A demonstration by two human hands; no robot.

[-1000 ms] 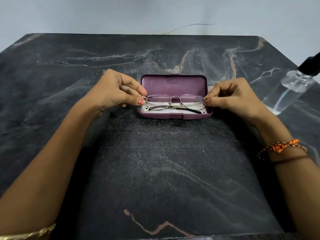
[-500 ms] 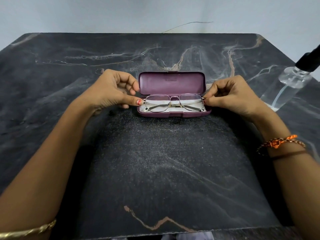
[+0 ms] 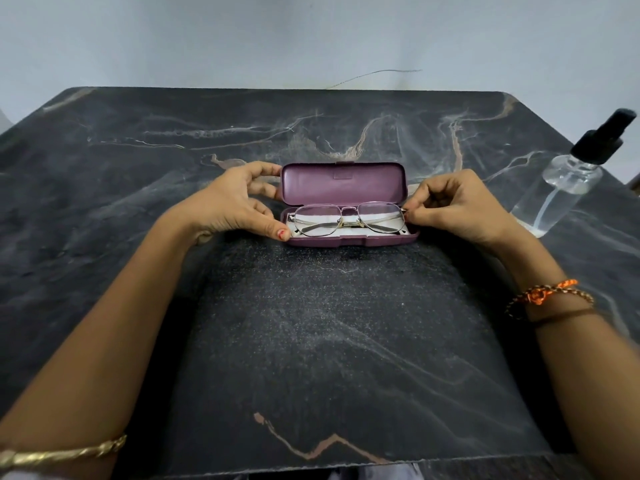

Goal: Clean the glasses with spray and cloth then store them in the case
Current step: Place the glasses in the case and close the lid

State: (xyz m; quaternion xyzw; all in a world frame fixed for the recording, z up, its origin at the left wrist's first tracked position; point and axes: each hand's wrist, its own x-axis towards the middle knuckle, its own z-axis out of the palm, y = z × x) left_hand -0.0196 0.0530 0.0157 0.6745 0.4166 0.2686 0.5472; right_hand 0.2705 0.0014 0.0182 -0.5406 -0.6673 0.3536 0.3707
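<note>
A purple glasses case point(image 3: 343, 183) stands open at the middle of the table, lid upright. The folded metal-framed glasses point(image 3: 348, 221) lie in its lower half on a white lining or cloth point(image 3: 320, 232); I cannot tell which. My left hand point(image 3: 228, 202) spans the case's left end, with the thumb on the front corner of the base and the fingers at the lid's left edge. My right hand point(image 3: 453, 206) pinches the right end of the glasses frame at the case's right side.
A clear spray bottle point(image 3: 554, 199) with a black nozzle stands at the right edge of the dark marble table point(image 3: 311, 341). A pale wall rises behind the table's far edge. I wear bracelets on both wrists.
The glasses have been lowered into the case. My left hand has let go of the frame and moved onto the case's left end, fingers up at the lid. My right hand stays on the frame.
</note>
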